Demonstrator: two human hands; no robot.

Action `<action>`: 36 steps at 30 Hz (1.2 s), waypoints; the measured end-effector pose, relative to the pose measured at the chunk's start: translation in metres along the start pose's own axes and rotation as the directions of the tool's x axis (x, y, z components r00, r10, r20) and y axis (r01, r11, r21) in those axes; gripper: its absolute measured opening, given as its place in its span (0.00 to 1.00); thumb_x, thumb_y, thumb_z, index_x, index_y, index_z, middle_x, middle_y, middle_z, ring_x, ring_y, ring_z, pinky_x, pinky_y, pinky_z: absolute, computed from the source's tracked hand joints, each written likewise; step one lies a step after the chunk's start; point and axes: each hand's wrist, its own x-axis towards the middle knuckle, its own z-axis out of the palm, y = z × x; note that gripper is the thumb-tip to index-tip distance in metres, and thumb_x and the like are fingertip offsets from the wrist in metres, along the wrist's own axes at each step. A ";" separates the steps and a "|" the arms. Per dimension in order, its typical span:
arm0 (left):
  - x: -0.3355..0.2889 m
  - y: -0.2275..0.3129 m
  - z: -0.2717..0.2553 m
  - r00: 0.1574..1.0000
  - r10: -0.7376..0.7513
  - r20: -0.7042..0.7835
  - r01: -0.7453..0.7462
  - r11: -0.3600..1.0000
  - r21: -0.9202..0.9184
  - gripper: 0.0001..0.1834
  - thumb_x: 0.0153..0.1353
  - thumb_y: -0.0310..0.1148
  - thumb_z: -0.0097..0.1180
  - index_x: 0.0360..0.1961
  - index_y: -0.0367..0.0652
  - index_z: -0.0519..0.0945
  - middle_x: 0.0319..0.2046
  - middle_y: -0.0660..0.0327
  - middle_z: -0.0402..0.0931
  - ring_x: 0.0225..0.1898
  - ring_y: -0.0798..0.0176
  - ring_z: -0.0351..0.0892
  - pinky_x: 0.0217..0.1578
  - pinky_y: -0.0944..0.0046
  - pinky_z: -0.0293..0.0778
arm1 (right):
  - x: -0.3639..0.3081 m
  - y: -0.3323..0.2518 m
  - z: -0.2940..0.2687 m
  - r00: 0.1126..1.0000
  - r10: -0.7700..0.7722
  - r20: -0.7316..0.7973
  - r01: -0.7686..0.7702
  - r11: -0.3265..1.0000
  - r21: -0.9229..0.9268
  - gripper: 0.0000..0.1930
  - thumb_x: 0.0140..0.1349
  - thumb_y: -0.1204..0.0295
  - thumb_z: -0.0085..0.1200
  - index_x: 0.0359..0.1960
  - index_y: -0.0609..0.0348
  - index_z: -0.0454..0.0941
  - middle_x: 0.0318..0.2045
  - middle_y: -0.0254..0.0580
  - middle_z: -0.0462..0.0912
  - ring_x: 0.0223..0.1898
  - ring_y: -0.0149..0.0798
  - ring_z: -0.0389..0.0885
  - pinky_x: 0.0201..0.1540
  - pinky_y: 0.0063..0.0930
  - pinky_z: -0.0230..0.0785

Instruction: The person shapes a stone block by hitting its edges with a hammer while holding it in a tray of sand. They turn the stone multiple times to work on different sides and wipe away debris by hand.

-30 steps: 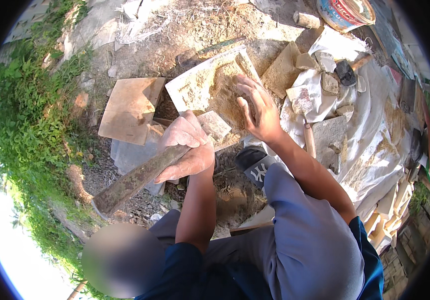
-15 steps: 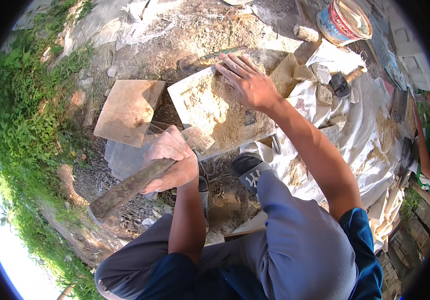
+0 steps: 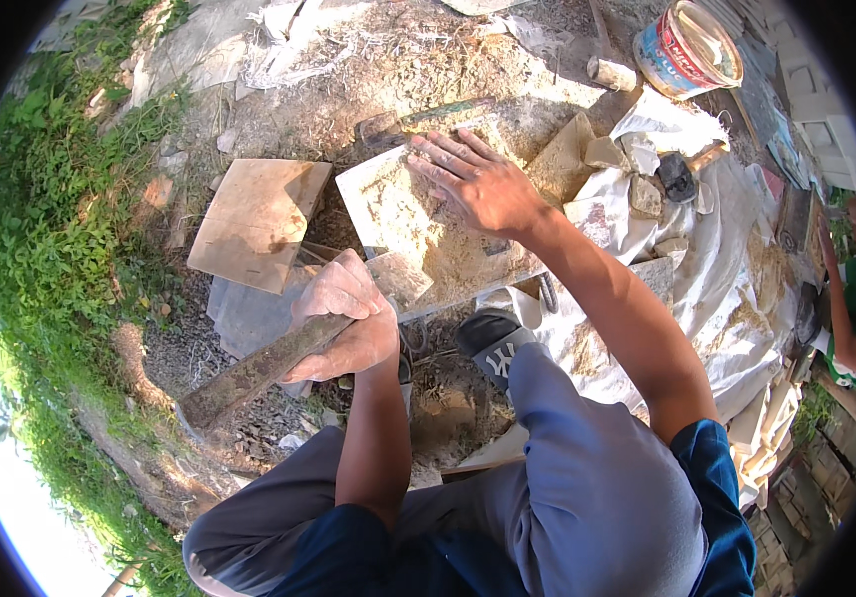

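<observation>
My left hand (image 3: 348, 318) is closed around a long, flat, worn brown bar (image 3: 259, 373), which slants down to the left. A pale flat piece (image 3: 400, 279) juts out past the fingers over the board's edge; whether it belongs to the bar I cannot tell. My right hand (image 3: 482, 189) lies palm down, fingers stretched and slightly spread, on a pale board (image 3: 368, 204) strewn with sandy crumbs. Dust coats both hands. Left of the board rests a square tan tile (image 3: 254, 219), partly over grey sheets (image 3: 244, 303).
A dark-headed hammer (image 3: 678, 177) lies among stone chunks (image 3: 645, 196) on white sheeting (image 3: 716, 289). Beyond stands a paint bucket (image 3: 681, 55). Another tool (image 3: 418, 117) lies behind the board. Greenery (image 3: 60, 239) borders the left. Another person's arm (image 3: 846, 318) shows far right.
My right hand has slid left and slightly nearer across the crumb-covered board. My left hand and the bar have barely moved.
</observation>
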 end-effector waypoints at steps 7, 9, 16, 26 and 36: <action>0.000 -0.007 -0.001 0.998 0.043 0.038 -0.041 0.998 -0.053 0.46 0.60 0.78 0.33 0.15 0.39 0.68 0.12 0.62 0.64 0.12 0.67 0.61 0.18 0.67 0.53 | -0.039 -0.045 -0.022 0.994 0.072 0.080 -0.086 0.976 0.198 0.34 0.67 0.57 0.49 0.72 0.56 0.58 0.73 0.43 0.56 0.75 0.44 0.52 0.77 0.44 0.40; 0.001 -0.007 -0.001 0.999 0.024 0.047 -0.022 0.998 -0.060 0.46 0.61 0.77 0.34 0.16 0.39 0.68 0.12 0.62 0.64 0.13 0.67 0.61 0.18 0.67 0.53 | -0.051 -0.046 -0.026 0.986 0.137 0.092 -0.151 0.975 0.165 0.37 0.65 0.58 0.51 0.73 0.59 0.55 0.74 0.45 0.55 0.75 0.45 0.50 0.76 0.46 0.40; -0.001 -0.011 0.007 0.998 0.022 0.054 -0.019 0.998 -0.055 0.45 0.63 0.75 0.33 0.16 0.39 0.68 0.12 0.62 0.64 0.13 0.66 0.62 0.18 0.67 0.54 | -0.025 -0.017 -0.013 0.970 0.238 -0.057 -0.231 0.967 0.110 0.38 0.64 0.61 0.53 0.71 0.68 0.53 0.73 0.58 0.54 0.74 0.54 0.51 0.75 0.48 0.42; 0.002 -0.019 0.001 0.998 0.043 0.048 -0.040 0.996 -0.077 0.49 0.59 0.80 0.25 0.16 0.40 0.67 0.13 0.59 0.63 0.11 0.66 0.56 0.17 0.67 0.52 | -0.029 -0.027 -0.009 0.957 0.288 -0.040 -0.289 0.957 -0.027 0.36 0.70 0.51 0.42 0.70 0.66 0.57 0.73 0.51 0.57 0.75 0.45 0.51 0.76 0.46 0.40; 0.022 -0.021 0.000 0.998 0.047 0.045 -0.044 0.997 -0.060 0.46 0.60 0.78 0.33 0.15 0.41 0.68 0.12 0.64 0.64 0.12 0.67 0.60 0.18 0.67 0.53 | -0.024 -0.032 -0.024 0.992 0.072 0.103 -0.090 0.980 0.179 0.42 0.55 0.61 0.57 0.72 0.58 0.56 0.75 0.40 0.52 0.76 0.43 0.48 0.77 0.44 0.39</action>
